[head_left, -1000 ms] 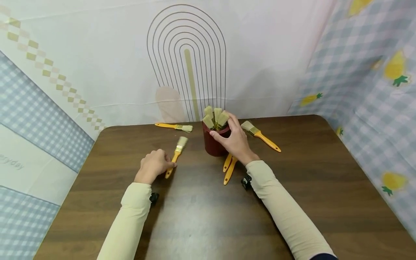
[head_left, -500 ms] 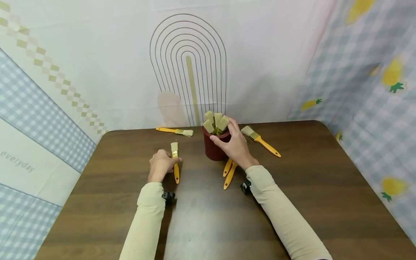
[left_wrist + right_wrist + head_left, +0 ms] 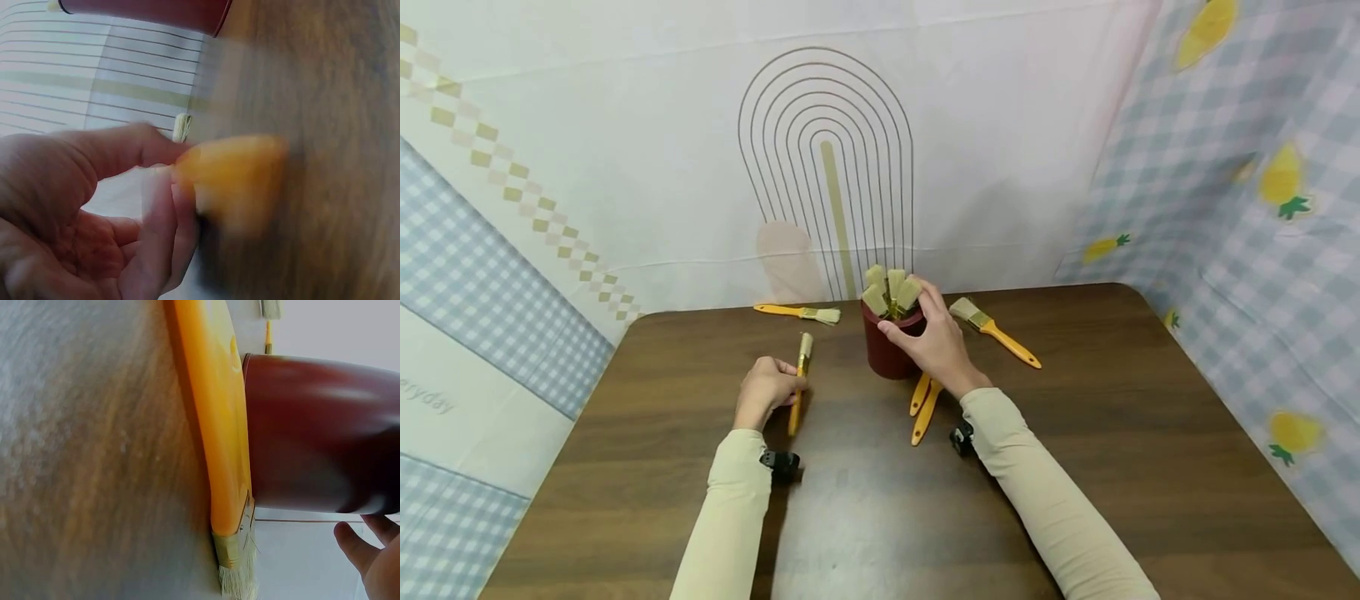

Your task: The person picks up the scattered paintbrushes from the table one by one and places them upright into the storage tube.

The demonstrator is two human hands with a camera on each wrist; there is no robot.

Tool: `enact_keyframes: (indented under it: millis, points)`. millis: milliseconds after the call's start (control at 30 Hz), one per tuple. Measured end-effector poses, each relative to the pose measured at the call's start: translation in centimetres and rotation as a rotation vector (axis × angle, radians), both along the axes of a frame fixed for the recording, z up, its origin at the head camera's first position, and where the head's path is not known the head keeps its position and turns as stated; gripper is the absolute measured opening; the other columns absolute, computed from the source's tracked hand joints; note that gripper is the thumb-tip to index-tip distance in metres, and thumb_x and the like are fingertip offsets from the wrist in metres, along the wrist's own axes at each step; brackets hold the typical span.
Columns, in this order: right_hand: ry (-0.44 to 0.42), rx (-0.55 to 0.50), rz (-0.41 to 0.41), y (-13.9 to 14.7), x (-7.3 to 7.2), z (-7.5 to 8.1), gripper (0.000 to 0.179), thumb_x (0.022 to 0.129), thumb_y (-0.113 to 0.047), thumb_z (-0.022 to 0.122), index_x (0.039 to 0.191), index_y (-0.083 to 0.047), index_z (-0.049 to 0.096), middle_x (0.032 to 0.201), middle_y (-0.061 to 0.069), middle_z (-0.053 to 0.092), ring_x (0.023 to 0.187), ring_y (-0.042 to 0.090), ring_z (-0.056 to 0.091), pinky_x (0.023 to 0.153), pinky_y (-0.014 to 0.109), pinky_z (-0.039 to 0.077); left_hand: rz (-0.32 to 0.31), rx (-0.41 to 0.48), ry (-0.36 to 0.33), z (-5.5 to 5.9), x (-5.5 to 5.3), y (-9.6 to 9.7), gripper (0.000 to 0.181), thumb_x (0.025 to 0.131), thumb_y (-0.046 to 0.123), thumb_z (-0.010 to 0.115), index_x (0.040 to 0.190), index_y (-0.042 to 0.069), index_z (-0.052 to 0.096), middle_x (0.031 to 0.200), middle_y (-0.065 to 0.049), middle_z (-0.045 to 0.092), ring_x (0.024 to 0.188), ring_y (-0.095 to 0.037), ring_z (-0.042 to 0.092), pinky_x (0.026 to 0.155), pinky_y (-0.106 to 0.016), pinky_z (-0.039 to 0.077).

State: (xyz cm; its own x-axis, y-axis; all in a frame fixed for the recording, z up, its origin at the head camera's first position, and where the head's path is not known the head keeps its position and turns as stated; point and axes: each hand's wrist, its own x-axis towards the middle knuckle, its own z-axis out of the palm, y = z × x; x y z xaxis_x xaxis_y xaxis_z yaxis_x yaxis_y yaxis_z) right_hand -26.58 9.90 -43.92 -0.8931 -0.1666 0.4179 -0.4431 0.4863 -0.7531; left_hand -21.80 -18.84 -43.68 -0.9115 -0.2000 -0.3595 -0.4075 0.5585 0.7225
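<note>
In the head view my left hand pinches a paintbrush by its yellow handle, bristles pointing away from me. The left wrist view shows thumb and fingertips meeting on the blurred yellow handle; pale bristles show beyond the thumb. My right hand holds the dark red cup at its rim, thumb at the front, fingers at the right side. Several paintbrushes stand in the cup, bristles up. In the right wrist view, the fingers touch the cup near its rim.
Two brushes lie partly beneath my right hand, beside the cup. Another brush lies right of it, and one more near the table's back edge. A white patterned cloth hangs behind the wooden table.
The brush in my left hand has turned from a rightward slant to nearly straight ahead and now shows its narrow side. My right hand stays at the cup.
</note>
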Motion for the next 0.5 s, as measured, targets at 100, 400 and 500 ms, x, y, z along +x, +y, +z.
enact_keyframes:
  millis: [100,400,500]
  points:
    - [-0.016,0.004,0.001,0.1,0.0,0.0,0.086,0.094,-0.055,0.076,0.163,-0.02,0.039,0.167,-0.006,0.033,0.143,0.027,0.049,0.109,0.06,0.048,0.009,-0.049,0.004,0.1,-0.1,0.0,0.017,0.089,0.012,0.079,0.102,0.003,0.071,0.089,-0.008,0.069,0.06,-0.008,0.066,0.059,-0.026,0.058]
    - [-0.023,0.012,-0.005,0.0,0.0,-0.1,0.086,0.094,-0.057,0.075,0.163,-0.023,0.039,0.168,-0.007,0.032,0.143,0.027,0.049,0.108,0.06,0.048,0.007,0.316,0.208,1.8,0.1,1.2,0.038,0.101,0.005,0.068,0.136,-0.008,0.059,0.107,-0.014,0.068,0.076,-0.013,0.069,0.073,-0.031,0.064]
    - [-0.021,0.013,-0.007,0.0,0.1,0.0,0.086,0.093,-0.057,0.075,0.163,-0.024,0.039,0.168,-0.008,0.032,0.142,0.028,0.05,0.107,0.06,0.049,-0.008,0.42,0.343,3.3,0.2,1.8,0.032,0.103,0.006,0.066,0.131,-0.01,0.061,0.101,-0.012,0.068,0.076,-0.012,0.069,0.073,-0.033,0.064]
